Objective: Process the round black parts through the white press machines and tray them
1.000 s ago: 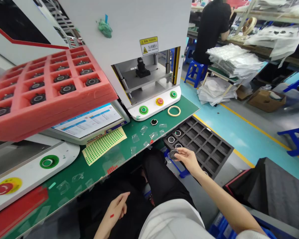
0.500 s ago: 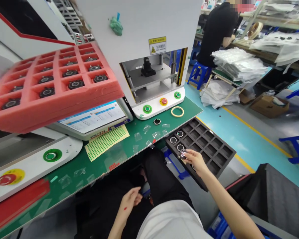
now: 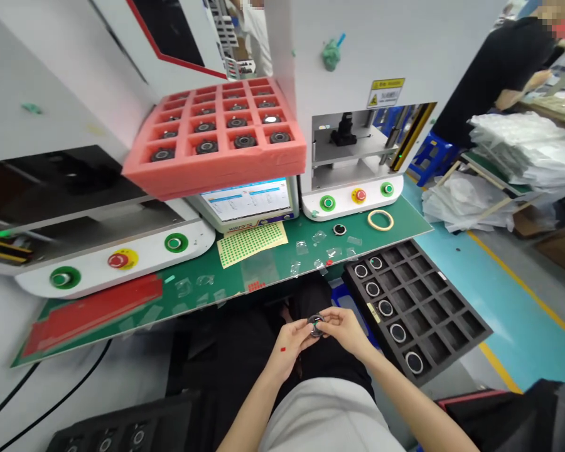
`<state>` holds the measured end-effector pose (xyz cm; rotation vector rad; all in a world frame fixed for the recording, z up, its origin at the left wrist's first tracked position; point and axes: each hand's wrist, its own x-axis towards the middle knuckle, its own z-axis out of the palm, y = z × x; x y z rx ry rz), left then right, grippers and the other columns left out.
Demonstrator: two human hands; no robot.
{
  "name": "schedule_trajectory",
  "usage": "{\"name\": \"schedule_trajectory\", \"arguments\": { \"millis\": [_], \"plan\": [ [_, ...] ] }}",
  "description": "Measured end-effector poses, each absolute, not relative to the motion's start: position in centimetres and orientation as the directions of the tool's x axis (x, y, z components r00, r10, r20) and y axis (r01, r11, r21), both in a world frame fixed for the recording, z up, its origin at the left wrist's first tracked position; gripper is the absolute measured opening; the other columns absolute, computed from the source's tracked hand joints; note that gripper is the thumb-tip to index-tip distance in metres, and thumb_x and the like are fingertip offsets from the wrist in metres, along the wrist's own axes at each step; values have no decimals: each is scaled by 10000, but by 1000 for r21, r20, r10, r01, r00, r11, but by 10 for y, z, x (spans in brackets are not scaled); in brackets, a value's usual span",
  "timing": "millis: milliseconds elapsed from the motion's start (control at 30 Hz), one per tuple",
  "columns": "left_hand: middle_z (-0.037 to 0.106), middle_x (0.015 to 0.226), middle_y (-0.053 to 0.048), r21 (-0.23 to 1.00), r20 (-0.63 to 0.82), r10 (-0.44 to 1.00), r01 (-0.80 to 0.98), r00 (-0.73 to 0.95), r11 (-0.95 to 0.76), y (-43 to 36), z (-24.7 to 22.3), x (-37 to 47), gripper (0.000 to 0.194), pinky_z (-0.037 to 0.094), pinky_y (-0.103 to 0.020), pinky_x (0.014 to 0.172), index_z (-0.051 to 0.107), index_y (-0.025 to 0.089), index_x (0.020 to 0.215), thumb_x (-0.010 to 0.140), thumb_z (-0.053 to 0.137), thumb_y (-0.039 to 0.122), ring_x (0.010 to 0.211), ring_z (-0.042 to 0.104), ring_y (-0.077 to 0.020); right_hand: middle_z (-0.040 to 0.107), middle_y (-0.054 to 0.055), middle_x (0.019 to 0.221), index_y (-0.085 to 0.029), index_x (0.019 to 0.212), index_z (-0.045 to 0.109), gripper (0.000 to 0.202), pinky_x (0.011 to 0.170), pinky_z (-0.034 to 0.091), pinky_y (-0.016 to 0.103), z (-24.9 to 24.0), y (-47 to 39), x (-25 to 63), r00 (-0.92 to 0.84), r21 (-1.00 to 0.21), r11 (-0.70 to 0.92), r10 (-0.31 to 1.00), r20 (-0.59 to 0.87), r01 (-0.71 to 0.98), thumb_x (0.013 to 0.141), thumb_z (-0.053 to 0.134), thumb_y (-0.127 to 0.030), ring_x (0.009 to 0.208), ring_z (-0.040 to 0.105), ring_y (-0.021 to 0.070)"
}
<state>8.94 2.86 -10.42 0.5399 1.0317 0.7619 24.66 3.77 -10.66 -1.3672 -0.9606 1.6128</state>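
Note:
A small round black part (image 3: 316,325) with a shiny rim and a green spot is held in front of my lap. My left hand (image 3: 289,345), with a red mark on its back, pinches its left side. On the other side, the fingers of my right hand (image 3: 344,329) grip the same part, thumb over its face. To the right lies a black foam tray (image 3: 435,301) with square pockets; several round parts (image 3: 385,307) with silver rings sit along its left side. Another round part (image 3: 339,230) rests on the green bench top (image 3: 311,221).
A pink foam tray (image 3: 216,166) of black parts stands above a monitor (image 3: 249,201). White machines with buttons (image 3: 359,196) flank it. A sheet of green dots (image 3: 253,243), clear film scraps (image 3: 301,248) and a tape ring (image 3: 380,220) lie on the bench. A person (image 3: 494,75) sits at far right.
My right hand has brought the round part from the black tray to my lap, and my left hand has come up and taken hold of it too. My view has swung left.

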Motion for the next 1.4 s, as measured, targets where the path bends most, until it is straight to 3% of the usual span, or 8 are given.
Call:
{"name": "schedule_trajectory", "arguments": {
  "millis": [167,333,567,767,900,1133,1267,1400],
  "plan": [
    [749,948,-148,709,-570,803,-387,176,589,26,-105,57,433,544,-358,883,724,84,962,689,799,412,890,713,-244,717,51,692,-143,808,685,409,569,576,300,-110,55,229,-137,-951,-301,942,-308,70,704,704,-538,578,686,173],
    [750,946,-125,726,-555,832,-484,6,488,26,-104,16,404,546,-345,883,718,98,911,669,814,407,885,711,-227,727,88,796,-164,884,652,320,679,581,357,-105,72,223,-140,-935,-100,978,-156,341,845,549,-464,703,709,219],
    [746,890,-111,749,-515,848,-545,-123,376,27,-97,-23,400,562,-282,752,698,96,870,651,823,406,825,709,-211,701,133,994,-165,949,659,187,897,478,405,-75,135,182,-390,-653,326,920,51,684,894,486,-206,986,640,269],
    [739,829,-95,751,-476,864,-588,-166,301,30,-92,-43,366,566,-289,721,667,113,861,684,792,407,779,709,-203,653,75,1096,-155,1066,625,184,939,477,433,-66,205,101,-627,-396,583,779,25,709,929,561,-260,1064,600,220],
    [748,881,-132,751,-485,858,-584,-171,308,28,-89,-59,373,566,-317,762,668,108,887,679,795,390,831,719,-232,603,87,1212,-165,1192,574,325,925,500,458,-73,235,49,-665,-293,635,747,-6,715,929,580,-355,1084,597,232],
    [718,735,-82,739,-556,795,-582,-241,340,18,-102,-83,352,546,-274,643,623,122,859,677,748,396,658,679,-165,550,101,1309,-175,1262,538,393,970,472,508,-82,258,10,-717,-183,694,686,-125,696,920,595,-360,1156,563,263],
    [561,529,16,740,-594,748,-564,-295,365,22,-114,-83,403,355,-182,373,530,157,686,704,665,536,413,512,-96,578,96,1265,-174,1246,547,377,949,488,489,-83,254,15,-730,-129,720,658,-187,682,923,590,-364,1116,586,249],
    [419,453,69,776,-561,768,-519,-308,359,31,-120,-72,450,190,-155,324,464,175,596,678,682,559,347,363,-55,615,85,1186,-162,1201,571,340,898,521,451,-83,247,20,-727,-74,733,647,-229,676,929,583,-365,1039,619,224]
  ]
}}
